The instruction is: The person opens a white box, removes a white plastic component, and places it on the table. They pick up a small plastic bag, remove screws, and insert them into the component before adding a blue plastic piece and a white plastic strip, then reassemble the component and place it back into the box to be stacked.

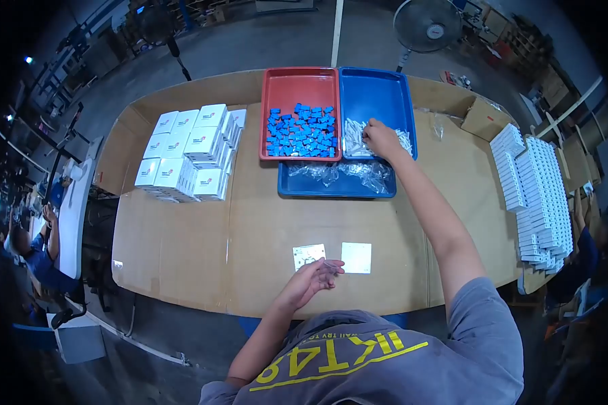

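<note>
My right hand [381, 139] reaches into the blue tray [375, 88], its fingers bent down among small white pieces [353, 140]; what they hold, if anything, is hidden. My left hand [315, 278] is palm up over the near part of the table, fingers curled around something thin and clear that I cannot make out. Just beyond it lies a printed white sheet [308, 254], and to the right a plain white square [357, 258]. A red tray [300, 88] with many small blue pieces [301, 132] stands beside the blue tray.
White boxes [175, 152] are stacked at the left. A lower blue tray [304, 187] holds clear plastic bags [371, 175]. Rows of white boxes [537, 192] stand at the right near a brown carton [485, 119]. Another person [40, 253] is at the far left.
</note>
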### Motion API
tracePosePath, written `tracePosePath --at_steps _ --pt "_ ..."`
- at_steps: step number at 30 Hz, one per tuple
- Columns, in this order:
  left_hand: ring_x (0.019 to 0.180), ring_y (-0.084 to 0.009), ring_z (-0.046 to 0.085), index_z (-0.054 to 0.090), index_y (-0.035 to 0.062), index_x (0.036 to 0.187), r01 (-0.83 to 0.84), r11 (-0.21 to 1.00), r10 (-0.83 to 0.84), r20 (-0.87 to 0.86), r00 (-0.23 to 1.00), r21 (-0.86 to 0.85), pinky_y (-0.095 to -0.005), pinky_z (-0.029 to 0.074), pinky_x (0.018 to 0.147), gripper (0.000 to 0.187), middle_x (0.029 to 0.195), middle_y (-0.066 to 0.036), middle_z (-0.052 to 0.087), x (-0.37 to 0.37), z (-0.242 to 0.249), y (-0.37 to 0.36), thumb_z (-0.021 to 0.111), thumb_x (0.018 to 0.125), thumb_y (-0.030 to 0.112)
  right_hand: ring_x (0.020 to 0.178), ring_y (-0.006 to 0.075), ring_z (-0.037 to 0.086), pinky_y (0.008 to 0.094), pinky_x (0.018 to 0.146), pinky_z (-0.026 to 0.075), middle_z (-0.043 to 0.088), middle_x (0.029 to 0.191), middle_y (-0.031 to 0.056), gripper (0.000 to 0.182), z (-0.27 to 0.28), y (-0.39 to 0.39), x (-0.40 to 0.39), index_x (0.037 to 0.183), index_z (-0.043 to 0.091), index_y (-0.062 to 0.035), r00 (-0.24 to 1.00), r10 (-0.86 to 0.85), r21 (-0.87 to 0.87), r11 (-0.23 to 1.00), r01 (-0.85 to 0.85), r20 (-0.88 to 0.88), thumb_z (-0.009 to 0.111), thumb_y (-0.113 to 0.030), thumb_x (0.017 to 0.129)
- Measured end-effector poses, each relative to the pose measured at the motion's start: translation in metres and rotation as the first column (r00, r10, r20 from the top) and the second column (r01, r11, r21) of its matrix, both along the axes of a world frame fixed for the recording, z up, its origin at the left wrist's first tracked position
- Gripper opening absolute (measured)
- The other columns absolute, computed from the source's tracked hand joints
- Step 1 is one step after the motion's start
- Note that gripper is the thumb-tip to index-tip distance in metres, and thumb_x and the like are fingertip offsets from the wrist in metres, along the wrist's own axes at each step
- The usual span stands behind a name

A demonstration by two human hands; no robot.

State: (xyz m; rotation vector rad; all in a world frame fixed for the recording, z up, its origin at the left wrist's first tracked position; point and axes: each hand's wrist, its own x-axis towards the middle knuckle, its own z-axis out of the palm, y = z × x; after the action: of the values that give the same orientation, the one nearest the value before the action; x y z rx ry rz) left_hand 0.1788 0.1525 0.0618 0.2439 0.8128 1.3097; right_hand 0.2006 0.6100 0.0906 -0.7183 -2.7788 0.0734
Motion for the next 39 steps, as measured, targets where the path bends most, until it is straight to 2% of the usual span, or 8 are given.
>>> tracePosePath --at_steps 9,11,13,17,20,25,33,39 --pt "0.092 -0.0121 0.064 0.061 -0.0005 0.138 -0.011 1.000 0.012 -0.016 1.000 0.012 -0.0309 0.054 0.087 0.048 0.119 -0.009 0.072 0.001 0.003 -0.004 0.039 0.114 0.034 0.088 0.0284 0.067 0.0414 0.075 0.054 0.065 0.103 0.0100 0.013 0.003 -0.001 0.008 0.098 0.070 -0.0036 0.969 -0.057 -0.072 0.997 0.041 -0.239 0.071 -0.016 0.094" --pt "0.095 -0.0130 0.065 0.060 -0.0004 0.140 -0.023 1.000 0.023 0.006 1.000 0.011 -0.0314 0.054 0.089 0.047 0.120 -0.010 0.072 0.002 0.002 -0.007 0.040 0.114 0.033 0.082 0.0204 0.065 0.0345 0.071 0.053 0.067 0.104 0.0071 0.015 0.015 -0.009 0.011 0.102 0.071 -0.0015 0.844 -0.277 -0.625 0.776 -0.085 -0.460 0.069 -0.016 0.098" --pt "0.098 -0.0141 0.066 0.060 -0.0002 0.141 -0.032 0.999 0.031 0.030 0.999 0.010 -0.0320 0.054 0.091 0.046 0.120 -0.010 0.072 0.001 0.001 -0.009 0.042 0.114 0.033 0.073 0.0056 0.052 0.0216 0.064 0.044 0.067 0.106 0.0034 0.020 0.055 -0.039 0.024 0.116 0.070 0.0008 0.695 -0.539 -0.878 0.252 -0.407 -0.476 0.067 -0.015 0.103" --pt "0.098 -0.0186 0.069 0.054 -0.0071 0.143 -0.042 0.999 0.042 0.001 0.999 0.011 -0.0349 0.057 0.092 0.049 0.122 -0.014 0.071 0.005 0.002 -0.008 0.041 0.114 0.030 0.071 0.0061 0.049 0.0223 0.060 0.041 0.066 0.104 0.0058 0.028 0.085 -0.084 0.050 0.129 0.064 0.0006 0.536 -0.578 -0.635 -0.041 -0.772 -0.615 0.065 -0.013 0.105" --pt "0.099 -0.0190 0.068 0.056 -0.0075 0.141 -0.035 0.999 0.036 -0.034 0.999 0.025 -0.0355 0.056 0.092 0.047 0.120 -0.014 0.070 0.008 0.003 -0.001 0.044 0.114 0.029 0.072 0.0061 0.049 0.0224 0.061 0.042 0.066 0.105 0.0058 0.029 0.093 -0.112 0.065 0.131 0.064 0.0006 0.514 -0.564 -0.563 -0.104 -0.820 -0.646 0.065 -0.012 0.104" --pt "0.106 -0.0162 0.064 0.060 0.0002 0.140 -0.132 0.989 0.132 0.012 0.991 0.067 -0.0343 0.052 0.097 0.047 0.127 -0.010 0.067 0.015 -0.012 0.012 0.045 0.113 0.036 0.069 0.0039 0.054 0.0205 0.060 0.041 0.070 0.090 0.0004 0.016 0.062 -0.164 0.085 0.112 0.068 -0.0026 0.714 -0.491 -0.861 0.185 -0.474 -0.499 0.072 -0.011 0.099" --pt "0.095 -0.0164 0.065 0.054 -0.0006 0.144 -0.149 0.987 0.156 0.149 0.976 -0.059 -0.0350 0.055 0.090 0.053 0.116 -0.006 0.069 0.013 -0.008 0.005 0.036 0.115 0.040 0.081 0.0045 0.065 0.0187 0.069 0.049 0.072 0.095 0.0025 0.021 -0.006 -0.283 0.128 0.113 0.068 0.0022 0.849 -0.462 -0.957 -0.006 -0.291 -0.256 0.075 -0.002 0.094" --pt "0.098 -0.0181 0.067 0.060 0.0030 0.133 -0.096 0.991 0.108 0.136 0.985 -0.094 -0.0357 0.056 0.090 0.048 0.121 -0.010 0.069 0.021 -0.002 0.012 0.036 0.115 0.041 0.075 0.0037 0.060 0.0191 0.064 0.042 0.073 0.097 -0.0006 0.011 -0.003 -0.268 0.139 0.103 0.075 -0.0040 0.966 -0.170 -0.971 0.170 -0.166 -0.195 0.076 -0.006 0.092"
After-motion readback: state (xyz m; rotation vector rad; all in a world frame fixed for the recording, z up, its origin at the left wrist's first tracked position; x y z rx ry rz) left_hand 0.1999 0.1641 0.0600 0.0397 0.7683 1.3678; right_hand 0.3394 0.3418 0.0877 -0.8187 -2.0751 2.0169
